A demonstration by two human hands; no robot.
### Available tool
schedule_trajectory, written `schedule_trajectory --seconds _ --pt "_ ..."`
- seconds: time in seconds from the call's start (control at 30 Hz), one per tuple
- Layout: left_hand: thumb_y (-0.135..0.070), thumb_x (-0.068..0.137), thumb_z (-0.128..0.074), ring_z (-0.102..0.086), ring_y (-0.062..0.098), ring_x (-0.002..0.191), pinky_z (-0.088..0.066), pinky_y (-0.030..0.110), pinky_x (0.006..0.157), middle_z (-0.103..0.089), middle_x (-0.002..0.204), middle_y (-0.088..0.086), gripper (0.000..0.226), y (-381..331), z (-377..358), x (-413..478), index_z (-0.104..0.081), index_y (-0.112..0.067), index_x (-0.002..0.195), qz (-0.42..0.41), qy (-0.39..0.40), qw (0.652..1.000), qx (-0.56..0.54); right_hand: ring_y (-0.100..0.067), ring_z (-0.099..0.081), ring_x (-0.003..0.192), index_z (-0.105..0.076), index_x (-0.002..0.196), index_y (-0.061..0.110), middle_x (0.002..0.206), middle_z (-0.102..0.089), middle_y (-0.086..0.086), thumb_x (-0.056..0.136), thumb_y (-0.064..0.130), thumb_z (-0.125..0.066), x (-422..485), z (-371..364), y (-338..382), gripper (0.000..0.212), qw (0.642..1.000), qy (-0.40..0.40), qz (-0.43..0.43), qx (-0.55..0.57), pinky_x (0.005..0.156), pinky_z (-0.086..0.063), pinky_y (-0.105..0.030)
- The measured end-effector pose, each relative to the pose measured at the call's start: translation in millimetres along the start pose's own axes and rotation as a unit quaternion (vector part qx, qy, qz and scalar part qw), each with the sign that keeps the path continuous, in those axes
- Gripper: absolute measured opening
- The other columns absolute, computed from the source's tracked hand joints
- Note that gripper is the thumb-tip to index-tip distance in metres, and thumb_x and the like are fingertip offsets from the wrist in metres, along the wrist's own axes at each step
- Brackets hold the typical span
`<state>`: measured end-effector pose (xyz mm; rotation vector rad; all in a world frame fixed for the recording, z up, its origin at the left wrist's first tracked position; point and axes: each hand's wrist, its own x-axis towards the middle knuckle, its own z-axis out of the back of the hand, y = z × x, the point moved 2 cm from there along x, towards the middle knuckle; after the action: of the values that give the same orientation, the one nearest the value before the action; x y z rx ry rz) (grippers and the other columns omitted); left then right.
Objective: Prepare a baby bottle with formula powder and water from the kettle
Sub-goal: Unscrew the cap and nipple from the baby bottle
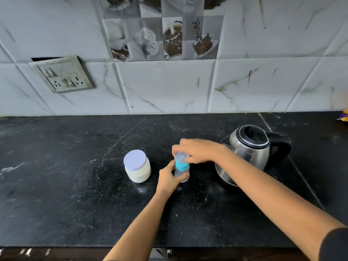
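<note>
While left hand (167, 178) grips the upright bottle (182, 165), right hand (197, 150) pinches its clear cap (180, 156); jar (137, 166) at 9 o'clock, kettle (248, 149) at 3 o'clock.

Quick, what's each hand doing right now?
Left hand: holding the baby bottle by its body.
Right hand: gripping the bottle's clear cap.

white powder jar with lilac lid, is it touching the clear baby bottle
Apart: the head view shows bare black counter between the white powder jar and the clear teal-collared baby bottle.
</note>
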<state>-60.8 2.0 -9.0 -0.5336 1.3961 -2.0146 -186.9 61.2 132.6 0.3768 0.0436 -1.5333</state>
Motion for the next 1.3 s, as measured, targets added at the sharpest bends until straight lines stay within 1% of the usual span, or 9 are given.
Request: schedule_trajectory --seconds 0.1,0.2,0.3,0.5,0.73,0.87,1.03,1.13,1.3 --pt "-0.025 0.070 -0.081 -0.056 -0.013 0.101 -0.039 0.000 0.081 -0.064 0.108 -0.024 0.058 0 4 1 -0.056 -0.033 0.121 -0.002 0.013 1.000 0.000 -0.016 -0.054 0.095 -0.040 0.111 0.028 0.109 -0.048 0.006 0.081 0.013 -0.062 -17 20 -7 0.040 0.982 -0.116 -0.019 0.147 0.074 -0.047 -0.032" --pt "-0.025 0.071 -0.081 -0.052 -0.017 0.105 -0.038 -0.001 0.080 -0.061 0.112 -0.026 0.061 2 4 0 -0.054 -0.035 0.125 0.006 0.012 1.000 -0.014 0.006 -0.053 0.085 -0.032 0.113 0.035 0.113 -0.048 0.017 0.081 0.041 -0.063 -45 2 -8 0.044 0.937 -0.201 -0.082 0.274 0.066 -0.039 -0.015" --pt "-0.022 0.071 -0.081 -0.053 -0.016 0.106 -0.037 -0.002 0.082 -0.061 0.111 -0.028 0.061 5 5 1 -0.054 -0.037 0.123 -0.003 0.020 0.999 -0.031 0.024 -0.041 0.107 -0.033 0.133 0.053 0.141 -0.037 0.031 0.085 0.053 -0.054 -67 -52 -3 0.052 0.884 -0.196 -0.117 0.409 0.087 -0.037 -0.014" --pt "-0.022 0.070 -0.081 -0.054 -0.014 0.107 -0.038 0.000 0.083 -0.062 0.111 -0.024 0.059 13 9 6 -0.056 -0.033 0.123 -0.015 0.050 0.998 -0.031 -0.010 -0.054 0.116 -0.046 0.111 0.033 0.121 -0.057 0.010 0.082 0.021 -0.067 -81 -154 5 0.038 0.788 -0.308 -0.230 0.482 0.100 -0.044 -0.049" --pt "-0.028 0.070 -0.081 -0.053 -0.016 0.105 -0.039 -0.001 0.083 -0.062 0.108 -0.029 0.059 19 11 9 -0.055 -0.039 0.122 -0.032 0.063 0.997 -0.030 -0.015 -0.058 0.111 -0.034 0.130 0.027 0.116 -0.060 0.002 0.075 0.018 -0.081 -75 -190 11 0.074 0.744 -0.375 -0.333 0.442 0.094 -0.043 -0.024" --pt "-0.031 0.070 -0.081 -0.052 -0.017 0.106 -0.037 -0.003 0.083 -0.061 0.108 -0.029 0.060 21 14 11 -0.055 -0.037 0.124 -0.044 0.067 0.997 -0.023 -0.015 -0.048 0.123 -0.039 0.138 0.017 0.128 -0.053 0.004 0.068 0.026 -0.086 -76 -188 11 0.085 0.748 -0.388 -0.356 0.404 0.099 -0.035 -0.024" --pt "-0.030 0.071 -0.082 -0.054 -0.012 0.108 -0.041 0.001 0.083 -0.064 0.114 -0.023 0.059 21 19 11 -0.056 -0.037 0.124 -0.051 0.066 0.996 -0.032 -0.011 -0.048 0.108 -0.055 0.123 0.015 0.117 -0.053 0.002 0.079 0.056 -0.066 -60 -138 46 0.061 0.756 -0.567 -0.316 0.087 0.091 -0.039 -0.021" --pt "-0.035 0.073 -0.079 -0.057 -0.012 0.102 -0.043 0.000 0.072 -0.064 0.111 -0.025 0.054 18 21 9 -0.054 -0.050 0.118 -0.062 0.067 0.995 -0.039 -0.015 -0.055 0.106 -0.050 0.129 0.012 0.121 -0.048 -0.003 0.074 0.063 -0.066 -23 -111 49 0.077 0.814 -0.445 -0.336 0.165 0.079 -0.051 -0.029" --pt "-0.033 0.073 -0.079 -0.056 -0.013 0.101 -0.039 0.000 0.080 -0.060 0.107 -0.039 0.057 19 23 12 -0.049 -0.064 0.110 -0.079 0.064 0.995 -0.017 -0.022 -0.057 0.086 -0.049 0.100 0.009 0.102 -0.047 -0.004 0.064 0.049 -0.082 22 -93 38 0.063 0.826 -0.346 -0.361 0.259 0.073 -0.052 -0.040"
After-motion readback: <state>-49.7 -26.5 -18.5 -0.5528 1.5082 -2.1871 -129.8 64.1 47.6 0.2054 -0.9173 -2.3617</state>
